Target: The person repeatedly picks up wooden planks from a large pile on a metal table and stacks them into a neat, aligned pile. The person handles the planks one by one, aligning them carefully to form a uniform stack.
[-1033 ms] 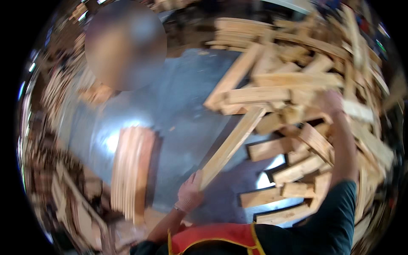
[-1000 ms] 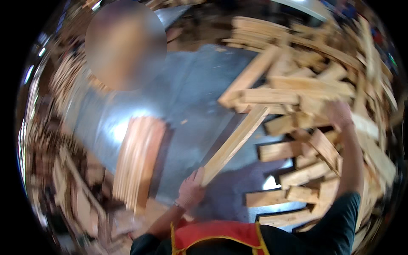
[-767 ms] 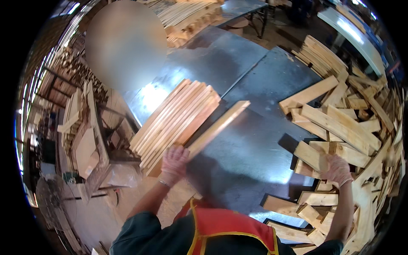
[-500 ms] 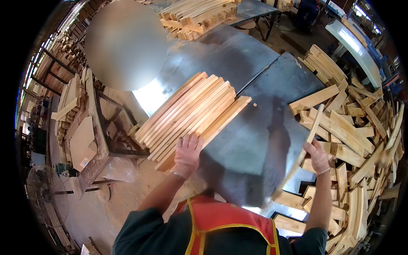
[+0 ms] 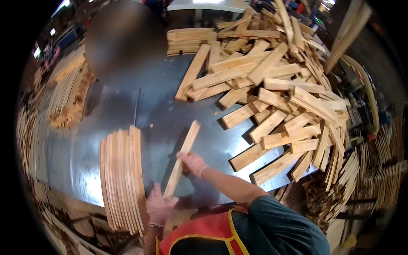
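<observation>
My right hand (image 5: 193, 163), in a pale work glove, is closed around the middle of a short wooden slat (image 5: 188, 139). The slat is held at a slant over the metal tabletop (image 5: 159, 110), its lower end close to my left hand. My left hand (image 5: 159, 207), also gloved, has its fingers stretched out and its thumb apart. It is beside a row of slats (image 5: 121, 170) standing side by side on the table. Whether its thumb touches the held slat's lower end, I cannot tell.
A large jumbled heap of wooden pieces (image 5: 272, 85) covers the right and far side of the table. Another neat stack of slats (image 5: 70, 95) is at the far left. More cut wood (image 5: 333, 204) is piled below the table's right edge. A blurred disc hides part of the upper left.
My view has turned right toward the heap. My right hand has brought the slat from beside the heap over near the row, and my left hand has come off the row's top.
</observation>
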The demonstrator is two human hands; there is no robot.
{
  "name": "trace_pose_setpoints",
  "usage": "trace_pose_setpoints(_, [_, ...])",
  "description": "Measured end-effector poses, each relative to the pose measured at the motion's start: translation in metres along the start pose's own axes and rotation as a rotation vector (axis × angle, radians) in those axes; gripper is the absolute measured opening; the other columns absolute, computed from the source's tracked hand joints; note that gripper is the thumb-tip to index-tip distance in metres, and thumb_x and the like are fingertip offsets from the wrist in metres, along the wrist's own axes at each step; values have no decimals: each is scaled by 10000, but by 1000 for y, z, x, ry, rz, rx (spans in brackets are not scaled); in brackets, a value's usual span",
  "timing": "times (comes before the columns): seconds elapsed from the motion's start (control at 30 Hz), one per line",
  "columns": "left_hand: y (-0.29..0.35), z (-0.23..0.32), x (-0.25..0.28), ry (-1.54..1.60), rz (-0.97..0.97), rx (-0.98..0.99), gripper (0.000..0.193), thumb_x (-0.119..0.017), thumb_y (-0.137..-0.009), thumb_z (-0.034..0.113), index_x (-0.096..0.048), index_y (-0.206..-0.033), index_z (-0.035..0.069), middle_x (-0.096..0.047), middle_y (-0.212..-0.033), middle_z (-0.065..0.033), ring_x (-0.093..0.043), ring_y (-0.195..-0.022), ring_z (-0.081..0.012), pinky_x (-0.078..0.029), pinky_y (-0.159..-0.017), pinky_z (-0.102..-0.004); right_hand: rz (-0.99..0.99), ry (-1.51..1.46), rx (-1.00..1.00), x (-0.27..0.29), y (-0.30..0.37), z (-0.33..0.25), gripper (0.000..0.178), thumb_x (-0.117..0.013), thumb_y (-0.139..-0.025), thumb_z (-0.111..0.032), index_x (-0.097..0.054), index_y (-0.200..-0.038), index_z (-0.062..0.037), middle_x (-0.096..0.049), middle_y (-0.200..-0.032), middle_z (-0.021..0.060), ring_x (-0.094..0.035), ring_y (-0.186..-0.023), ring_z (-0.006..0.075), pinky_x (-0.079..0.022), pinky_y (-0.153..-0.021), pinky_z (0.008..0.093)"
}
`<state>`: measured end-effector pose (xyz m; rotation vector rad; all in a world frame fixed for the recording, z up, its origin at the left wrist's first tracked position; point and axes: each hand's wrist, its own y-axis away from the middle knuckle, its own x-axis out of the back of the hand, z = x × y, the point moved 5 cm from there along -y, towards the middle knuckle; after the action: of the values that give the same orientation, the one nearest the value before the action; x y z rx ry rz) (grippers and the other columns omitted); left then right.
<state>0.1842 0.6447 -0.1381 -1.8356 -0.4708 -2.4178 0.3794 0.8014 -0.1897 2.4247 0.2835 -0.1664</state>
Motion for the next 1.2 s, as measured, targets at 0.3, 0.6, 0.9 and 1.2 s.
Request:
trace_pose_setpoints(0.3, [19, -70, -2, -286, 250, 143, 590, -788, -797, 295, -642, -1321, 67, -533, -1501, -151, -501, -1374, -384, -423, -1137, -481, 451, 961, 647, 247, 4, -176, 764, -786, -847, -331, -495, -1483, -26, -626, -1344, 231, -582, -1248, 390, -490, -1069, 450])
trace_pose_setpoints(0.6, [-17, -1, 2, -367, 97, 265, 997, -827, -774, 235, -328, -1622, 73, -400, -1632, -158, -372, -1508, -352, -292, -1242, -486, 596, 1909, 277, 417, -37, -331, 782, -748, -828, -307, -468, -1547, -175, -533, -1511, 175, -474, -1434, 364, -372, -1176, 482])
trace_pose_setpoints(0.9, [-44, 167, 23, -82, 161, -205, 806, -821, -775, 321, -524, -1482, 72, -486, -1532, -175, -439, -1419, -398, -356, -1166, -537, 32, 2055, 451, 334, -26, -256, 381, -780, -822, -315, -725, -1164, -157, -699, -1149, 125, -676, -1120, 315, -564, -875, 444])
trace_pose_setpoints(1.2, [-50, 199, 74, -172, 102, -323, 641, -749, -863, 400, -580, -1407, 105, -672, -1270, -119, -649, -1137, -316, -500, -1006, -489, -391, 1837, 1137, 92, 69, -184, 238, -709, -824, -196, -720, -1057, -149, -722, -1063, 67, -675, -1108, 304, -541, -936, 475])
